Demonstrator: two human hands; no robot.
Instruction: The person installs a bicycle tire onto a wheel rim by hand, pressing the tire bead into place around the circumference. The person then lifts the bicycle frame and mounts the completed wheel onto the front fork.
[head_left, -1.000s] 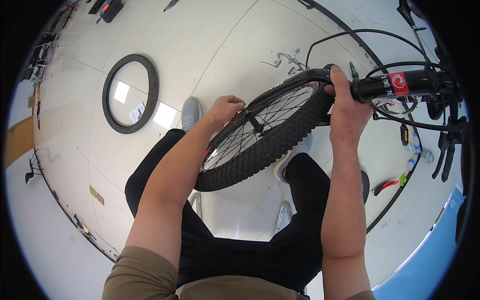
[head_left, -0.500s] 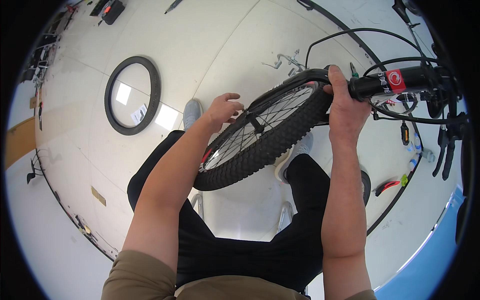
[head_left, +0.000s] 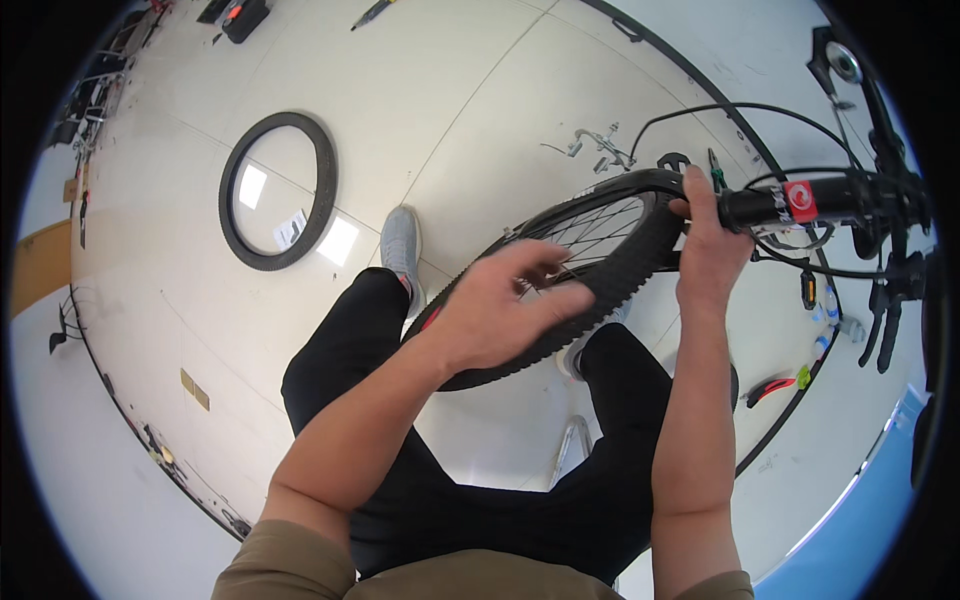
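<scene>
A bicycle wheel with a knobby black tyre (head_left: 625,277) and thin spokes stands tilted between my legs, mounted in a black fork (head_left: 640,182). My left hand (head_left: 500,305) is over the near side of the wheel, thumb and fingers apart, a little blurred. Its fingertips are near the spokes and hub, and the hand hides the hub. My right hand (head_left: 715,255) is closed around the top of the fork, just beside the black head tube (head_left: 775,205) with its red badge. Some of its fingers are hidden behind the fork.
A loose black tyre (head_left: 325,190) lies on the pale tiled floor at left. Silver brake arms (head_left: 597,142) and a green-handled tool (head_left: 715,170) lie beyond the wheel. The handlebar (head_left: 890,150) and cables fill the right. A red-and-black tool (head_left: 770,390) is on the floor at right.
My left hand has moved right and nearer, from the wheel's far left edge to over the spokes and tyre. My right hand stays on the fork. The whole view has shifted slightly.
</scene>
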